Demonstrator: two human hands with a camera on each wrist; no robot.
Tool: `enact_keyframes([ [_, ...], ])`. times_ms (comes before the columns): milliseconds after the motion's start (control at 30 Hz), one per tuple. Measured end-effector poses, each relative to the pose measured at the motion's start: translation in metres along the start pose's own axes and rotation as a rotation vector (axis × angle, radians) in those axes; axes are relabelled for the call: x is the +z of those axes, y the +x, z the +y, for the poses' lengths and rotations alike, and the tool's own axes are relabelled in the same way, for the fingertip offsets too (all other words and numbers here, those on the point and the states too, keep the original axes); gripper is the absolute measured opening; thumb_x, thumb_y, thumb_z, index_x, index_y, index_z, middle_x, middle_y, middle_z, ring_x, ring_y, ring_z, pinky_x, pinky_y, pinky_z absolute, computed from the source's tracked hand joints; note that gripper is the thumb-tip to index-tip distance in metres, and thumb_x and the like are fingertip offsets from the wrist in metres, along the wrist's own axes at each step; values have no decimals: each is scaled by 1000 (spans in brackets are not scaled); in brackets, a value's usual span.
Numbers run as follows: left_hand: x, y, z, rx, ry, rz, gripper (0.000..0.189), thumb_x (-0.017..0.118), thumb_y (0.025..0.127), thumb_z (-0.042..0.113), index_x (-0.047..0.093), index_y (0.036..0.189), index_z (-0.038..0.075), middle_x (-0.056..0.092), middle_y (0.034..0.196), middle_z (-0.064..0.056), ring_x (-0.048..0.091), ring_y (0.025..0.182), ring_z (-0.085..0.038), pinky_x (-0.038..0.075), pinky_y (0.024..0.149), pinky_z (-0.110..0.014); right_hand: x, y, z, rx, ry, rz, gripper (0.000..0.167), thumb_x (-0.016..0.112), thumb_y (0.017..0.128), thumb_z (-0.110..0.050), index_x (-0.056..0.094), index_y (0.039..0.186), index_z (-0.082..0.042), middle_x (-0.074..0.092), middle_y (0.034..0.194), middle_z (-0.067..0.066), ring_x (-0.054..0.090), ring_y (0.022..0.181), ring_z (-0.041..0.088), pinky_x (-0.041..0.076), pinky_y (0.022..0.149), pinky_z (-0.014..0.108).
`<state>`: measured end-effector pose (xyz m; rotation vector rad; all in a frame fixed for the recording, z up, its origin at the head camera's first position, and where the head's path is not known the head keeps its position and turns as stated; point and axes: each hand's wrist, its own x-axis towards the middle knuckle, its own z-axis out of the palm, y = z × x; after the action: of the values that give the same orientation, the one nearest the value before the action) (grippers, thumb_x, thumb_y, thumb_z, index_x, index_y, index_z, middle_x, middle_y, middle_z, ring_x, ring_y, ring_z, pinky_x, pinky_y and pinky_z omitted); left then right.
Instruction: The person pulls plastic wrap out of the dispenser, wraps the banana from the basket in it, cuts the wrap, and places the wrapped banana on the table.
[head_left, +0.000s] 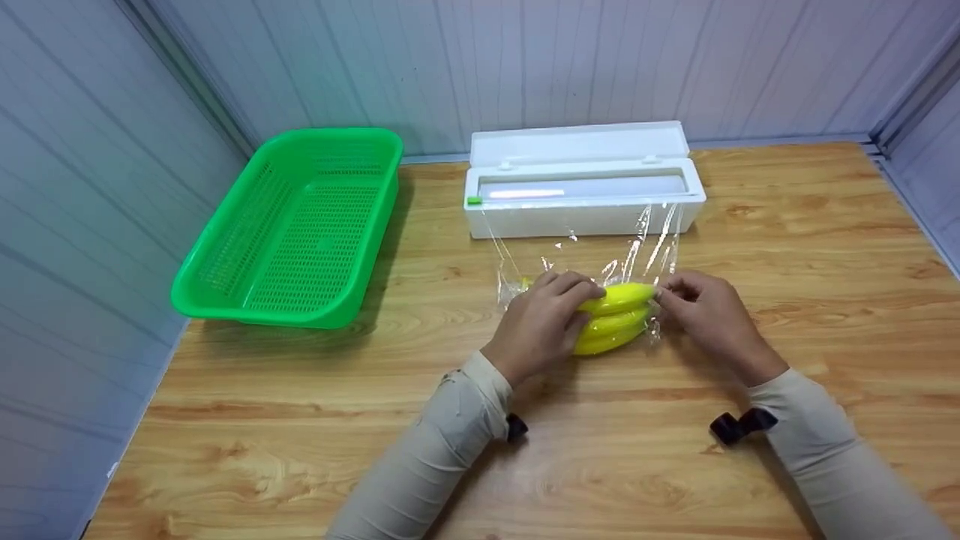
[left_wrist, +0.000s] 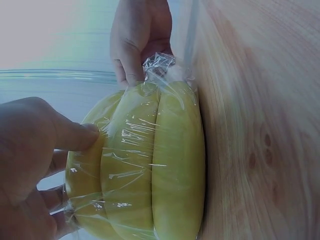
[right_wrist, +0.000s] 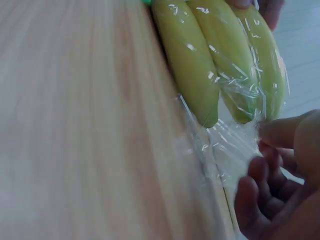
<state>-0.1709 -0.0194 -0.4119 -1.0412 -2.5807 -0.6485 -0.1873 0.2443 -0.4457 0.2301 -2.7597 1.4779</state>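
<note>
Off to the left of an open, long white plastic box (head_left: pixel 581 169) stood a green, rectangular, perforated plastic basket (head_left: pixel 373 240). A pale, glossy surface (head_left: pixel 600 187) showed inside the box, and a small green tab (head_left: pixel 474 200) sat at its front left corner. Clear, wrinkled plastic film (head_left: pixel 592 247) stretched from the box to a film-wrapped bunch of yellow bananas (head_left: pixel 615 319) before it on a brown wood-grain table (head_left: pixel 622 450). A person's left hand (head_left: pixel 544 322) gripped the bunch, partly hiding it from above; the right hand (head_left: pixel 709 311) pinched film at the bananas' tips.
</note>
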Motion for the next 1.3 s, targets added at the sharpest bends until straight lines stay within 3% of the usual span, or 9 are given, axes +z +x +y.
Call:
enact_keyframes([
  [267, 1, 0, 1, 16, -2, 12, 27, 66, 94, 7, 68, 119, 15, 65, 123, 2, 58, 109, -18, 52, 85, -27, -9, 0, 5, -50, 21, -230, 18, 56, 101, -10, 72, 106, -3, 67, 92, 11, 61, 83, 21, 53, 74, 27],
  [333, 1, 0, 1, 17, -3, 10, 27, 66, 94, 8, 68, 119, 15, 65, 123, 2, 58, 110, -18, 52, 86, -27, -14, -1, 5, -98, -23, -269, 18, 59, 98, -7, 72, 110, -3, 66, 95, 10, 59, 87, 22, 50, 76, 27],
  [533, 1, 0, 0, 0, 1, -2, 27, 67, 94, 9, 68, 120, 15, 65, 125, 3, 58, 112, -17, 51, 90, -27, -22, -3, 8, -210, -165, -359, 46, 80, 85, -19, 67, 129, -12, 58, 96, 7, 55, 87, 22, 49, 76, 33],
  [733, 1, 0, 0, -7, -1, -3, 27, 67, 94, 9, 68, 120, 15, 65, 125, 3, 58, 113, -17, 50, 92, -26, -21, -2, 10, -194, -169, -413, 33, 83, 83, -29, 68, 109, -16, 62, 89, 3, 59, 80, 21, 53, 68, 33],
  [867, 1, 0, 0, -7, -4, 1, 27, 67, 94, 9, 68, 120, 15, 65, 124, 3, 57, 113, -16, 49, 93, -26, -23, -2, 8, -168, -200, -472, 50, 85, 80, -33, 63, 120, -14, 62, 90, 3, 59, 81, 21, 52, 70, 35],
  [933, 2, 0, 0, -10, -3, -1, 27, 67, 94, 9, 68, 120, 15, 65, 125, 3, 57, 113, -16, 50, 92, -26, -22, -3, 7, -178, -240, -468, 59, 86, 78, -35, 61, 127, -14, 62, 90, 3, 58, 81, 21, 51, 71, 36],
  [1000, 2, 0, 0, -12, 0, -2, 27, 67, 93, 9, 68, 120, 15, 65, 125, 2, 58, 112, -17, 51, 90, -26, -21, -4, 6, -203, -292, -435, 57, 86, 79, -35, 62, 127, -16, 61, 90, 2, 57, 81, 19, 50, 70, 37],
  [1167, 1, -1, -1, -9, 12, -1, 29, 68, 92, 10, 68, 120, 15, 65, 124, 2, 59, 109, -18, 52, 86, -27, -17, -4, 6, -290, -364, -352, 25, 78, 89, -27, 67, 110, -19, 60, 88, -2, 57, 78, 14, 49, 68, 36],
  [1300, 1, 0, -1, -11, 7, -9, 28, 69, 93, 11, 67, 121, 15, 65, 126, 2, 58, 110, -18, 52, 88, -27, -16, -3, 4, -273, -369, -364, 22, 78, 88, -28, 65, 104, -20, 60, 84, -5, 57, 75, 13, 49, 67, 35],
])
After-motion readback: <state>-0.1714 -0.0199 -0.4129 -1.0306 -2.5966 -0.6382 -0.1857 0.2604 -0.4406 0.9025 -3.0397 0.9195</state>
